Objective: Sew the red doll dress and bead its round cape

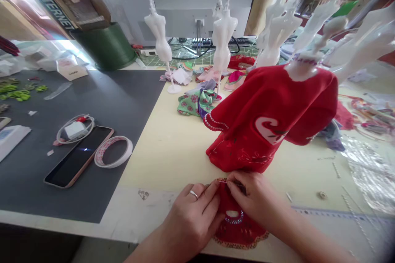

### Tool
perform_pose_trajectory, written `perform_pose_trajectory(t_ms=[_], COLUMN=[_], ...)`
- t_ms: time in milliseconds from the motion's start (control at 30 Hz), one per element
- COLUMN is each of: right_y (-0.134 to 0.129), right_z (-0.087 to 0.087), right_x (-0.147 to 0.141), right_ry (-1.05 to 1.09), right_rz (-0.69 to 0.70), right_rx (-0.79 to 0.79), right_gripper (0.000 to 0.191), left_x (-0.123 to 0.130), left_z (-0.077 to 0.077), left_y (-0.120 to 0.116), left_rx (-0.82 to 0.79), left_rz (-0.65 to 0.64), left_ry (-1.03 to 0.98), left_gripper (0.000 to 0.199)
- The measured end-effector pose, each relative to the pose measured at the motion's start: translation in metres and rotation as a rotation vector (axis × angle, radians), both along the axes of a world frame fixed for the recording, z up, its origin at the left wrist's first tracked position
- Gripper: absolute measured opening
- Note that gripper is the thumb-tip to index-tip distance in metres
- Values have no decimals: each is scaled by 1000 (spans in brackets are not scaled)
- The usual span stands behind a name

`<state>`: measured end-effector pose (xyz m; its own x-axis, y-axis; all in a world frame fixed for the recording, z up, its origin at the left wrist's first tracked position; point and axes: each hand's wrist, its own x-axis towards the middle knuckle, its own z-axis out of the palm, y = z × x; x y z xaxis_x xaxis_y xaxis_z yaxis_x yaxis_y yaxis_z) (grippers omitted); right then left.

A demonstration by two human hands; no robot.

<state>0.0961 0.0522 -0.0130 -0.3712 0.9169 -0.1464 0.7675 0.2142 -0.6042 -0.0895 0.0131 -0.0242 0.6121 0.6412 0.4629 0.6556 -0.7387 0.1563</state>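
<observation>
A small red cloth piece [226,201] lies flat at the table's front edge, with a patterned border and a neck-like opening ringed with blue beads. My left hand [194,213], a ring on one finger, has its fingers pressed together on the cloth's left side and far edge. Thumb and index of my right hand [249,193] pinch the same far edge, where a line of white beads runs. Whether a bead or needle is between those fingertips, I cannot tell. Just beyond stands a small dress form in a red top [247,123] with pearl-trimmed sleeves.
White dress forms [224,37] and fabric scraps [194,100] stand and lie behind. To the left are a phone [80,156], a tape roll [112,152] and a green pot [105,47]. Bead strands [354,213] and a clear plastic bag [367,168] lie at right, near a ruler [321,212].
</observation>
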Motion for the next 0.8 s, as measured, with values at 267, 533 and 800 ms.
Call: perform_pose_trajectory(t_ms=[267, 533, 800], right_y=[1, -1, -3], right_z=[-2, -3, -8], right_x=[-1, 3, 5], right_ry=[2, 78, 120], right_rz=[-2, -1, -17], right_rx=[12, 34, 73], right_gripper=[21, 24, 23], left_x=[0, 3, 3], left_z=[1, 4, 3], left_y=[0, 1, 1], left_rx=[-14, -14, -19], left_rz=[1, 11, 21], left_ry=[24, 24, 19], left_gripper=[28, 25, 25])
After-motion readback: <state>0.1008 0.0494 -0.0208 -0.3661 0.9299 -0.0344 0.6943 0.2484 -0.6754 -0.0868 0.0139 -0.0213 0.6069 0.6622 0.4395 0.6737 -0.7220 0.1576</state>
